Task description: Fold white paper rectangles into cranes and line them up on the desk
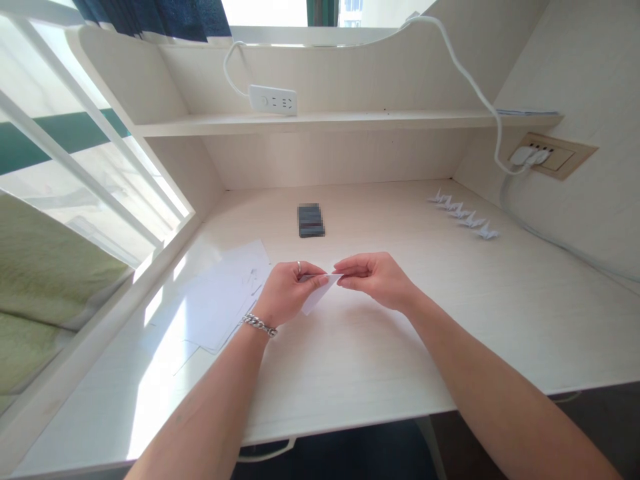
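Note:
A small folded piece of white paper (318, 297) is held above the desk between my two hands. My left hand (289, 291), with a ring and a chain bracelet (259, 325), pinches it between thumb and fingers. At the paper's right-hand point, my right hand (376, 279) has its thumb and fingertips closed on the tip. Part of the paper's upper edge is hidden behind the left fingers. Several white folded paper cranes (470, 220) stand in a row at the back right of the desk.
Loose white sheets (220, 300) lie left of my left hand. A dark rectangular object (311, 221), partly blurred, lies behind my hands. A power strip (273, 100) sits on the shelf (345, 121). Its white cable runs to a wall socket (555, 155) at right.

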Demonstrator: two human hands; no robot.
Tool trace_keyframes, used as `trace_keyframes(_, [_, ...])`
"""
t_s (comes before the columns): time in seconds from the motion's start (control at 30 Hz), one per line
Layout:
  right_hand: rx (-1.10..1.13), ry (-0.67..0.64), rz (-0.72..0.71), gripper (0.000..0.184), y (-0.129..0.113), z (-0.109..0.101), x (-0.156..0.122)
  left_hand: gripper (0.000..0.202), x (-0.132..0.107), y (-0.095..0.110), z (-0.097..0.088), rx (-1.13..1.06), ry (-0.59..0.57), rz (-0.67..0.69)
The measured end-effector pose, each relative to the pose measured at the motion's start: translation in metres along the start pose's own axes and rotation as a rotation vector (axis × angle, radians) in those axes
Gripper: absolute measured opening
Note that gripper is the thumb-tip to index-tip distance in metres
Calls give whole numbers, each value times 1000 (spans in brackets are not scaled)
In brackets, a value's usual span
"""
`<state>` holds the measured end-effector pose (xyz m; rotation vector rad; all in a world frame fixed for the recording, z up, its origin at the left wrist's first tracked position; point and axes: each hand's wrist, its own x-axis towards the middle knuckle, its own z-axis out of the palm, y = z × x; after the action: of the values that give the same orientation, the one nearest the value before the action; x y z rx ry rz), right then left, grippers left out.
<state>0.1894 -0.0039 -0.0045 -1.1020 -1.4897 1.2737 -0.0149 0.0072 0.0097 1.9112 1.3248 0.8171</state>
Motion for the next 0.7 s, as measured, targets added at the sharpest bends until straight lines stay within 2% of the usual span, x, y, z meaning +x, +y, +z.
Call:
trace_keyframes(0.2, [-101, -10, -32, 16, -4, 9, -1, 26, -1, 1, 3, -49, -46, -49])
trace_keyframes(0.4, [-88, 10, 2, 18, -4, 8, -1, 27, 0, 1, 2, -114, -27, -83])
trace_keyframes(0.57, [-180, 5, 37, 18, -4, 10, -1, 27, 1, -2, 4, -91, -60, -101])
trace_keyframes(0.7, [-148, 44, 51, 18, -5, 11, 0, 30, 1, -3, 3, -163, -68, -119])
